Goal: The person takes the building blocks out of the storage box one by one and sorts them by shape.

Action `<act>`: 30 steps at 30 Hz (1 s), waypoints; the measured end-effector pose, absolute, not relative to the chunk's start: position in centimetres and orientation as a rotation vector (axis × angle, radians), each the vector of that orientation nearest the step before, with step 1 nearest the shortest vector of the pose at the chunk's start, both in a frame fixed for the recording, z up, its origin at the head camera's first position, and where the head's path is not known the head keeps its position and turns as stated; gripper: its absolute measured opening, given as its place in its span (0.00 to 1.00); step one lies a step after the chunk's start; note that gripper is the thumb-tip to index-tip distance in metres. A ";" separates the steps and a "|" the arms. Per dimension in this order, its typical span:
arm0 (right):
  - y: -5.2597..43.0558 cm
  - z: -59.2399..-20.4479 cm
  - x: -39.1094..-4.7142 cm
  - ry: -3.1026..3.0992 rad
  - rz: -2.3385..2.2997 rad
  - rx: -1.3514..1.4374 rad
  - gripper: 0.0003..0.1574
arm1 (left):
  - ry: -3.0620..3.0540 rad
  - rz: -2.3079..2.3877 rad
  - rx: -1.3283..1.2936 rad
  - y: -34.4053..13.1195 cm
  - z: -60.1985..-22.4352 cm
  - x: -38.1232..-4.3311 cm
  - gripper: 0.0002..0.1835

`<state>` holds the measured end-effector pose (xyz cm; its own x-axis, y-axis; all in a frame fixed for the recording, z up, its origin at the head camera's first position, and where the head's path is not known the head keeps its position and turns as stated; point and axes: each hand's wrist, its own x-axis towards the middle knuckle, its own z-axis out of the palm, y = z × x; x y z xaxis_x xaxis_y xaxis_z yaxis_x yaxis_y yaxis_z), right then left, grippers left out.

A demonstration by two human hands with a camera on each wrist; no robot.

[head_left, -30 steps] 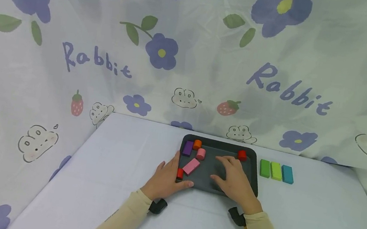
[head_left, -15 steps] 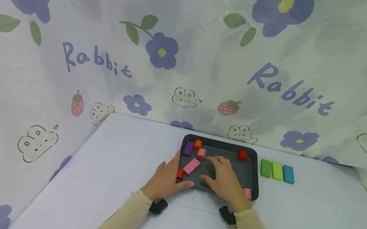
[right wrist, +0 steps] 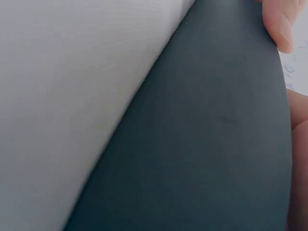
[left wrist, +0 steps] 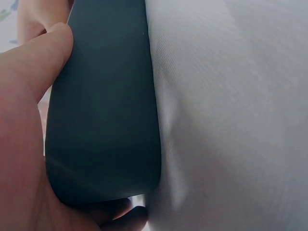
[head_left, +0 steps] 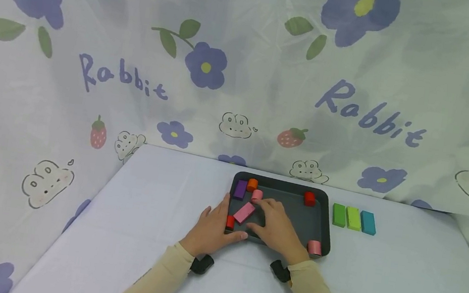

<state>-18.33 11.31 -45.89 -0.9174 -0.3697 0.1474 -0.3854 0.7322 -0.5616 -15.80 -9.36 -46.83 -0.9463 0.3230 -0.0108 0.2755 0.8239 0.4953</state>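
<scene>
A dark grey tray (head_left: 291, 188) lies on the table, with my left hand (head_left: 210, 230) gripping its near left corner. In the left wrist view the thumb (left wrist: 60, 45) lies along the tray's edge and the fingertips show round the corner. My right hand (head_left: 279, 228) hovers inside the tray, thumb and index finger spread apart beside a pink rectangular block (head_left: 244, 213). Its index fingertip is close to a pink cylinder (head_left: 257, 196). A red block (head_left: 230, 223) sits by the left fingers. The right wrist view shows mostly the tray's outer wall (right wrist: 202, 125).
In the tray also lie a purple block (head_left: 240, 190), an orange cylinder (head_left: 252, 185), a red cylinder (head_left: 309, 199) and another pink cylinder (head_left: 314, 248). Right of it stand green (head_left: 339, 215), yellow-green (head_left: 353, 219) and blue (head_left: 368, 223) blocks. A patterned curtain (head_left: 245, 68) hangs behind.
My right hand has moved left across the tray to the pink rectangular block, uncovering the pink cylinder in the near right corner. The left hand stays at its corner.
</scene>
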 end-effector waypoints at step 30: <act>9.1 -46.0 -19.4 -3.004 0.877 0.613 0.45 | 2.905 0.771 0.470 -9.4 -47.0 -15.9 0.63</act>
<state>-19.44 9.09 -46.03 -0.9250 -0.3751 0.0612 -0.3491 0.7750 -0.5268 -15.93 -9.43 -46.96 -0.9473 0.3198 -0.0167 0.2694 0.8242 0.4981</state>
